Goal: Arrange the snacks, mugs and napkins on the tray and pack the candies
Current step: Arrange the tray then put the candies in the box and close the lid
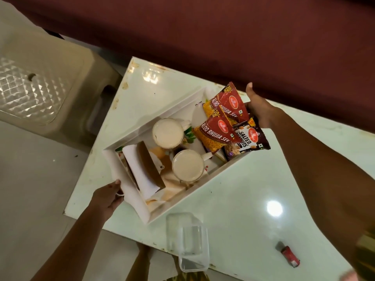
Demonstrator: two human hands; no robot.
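Though glossy, crinkled snack packets (pixel 227 122); rectangular tray (pixel 150 116)

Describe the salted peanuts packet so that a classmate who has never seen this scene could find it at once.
Start at the white tray on the pale table. At its far right end, by the right hand, lies a fan of snack packets. The salted peanuts packet is the only dark brown one; its neighbours are red and yellow.
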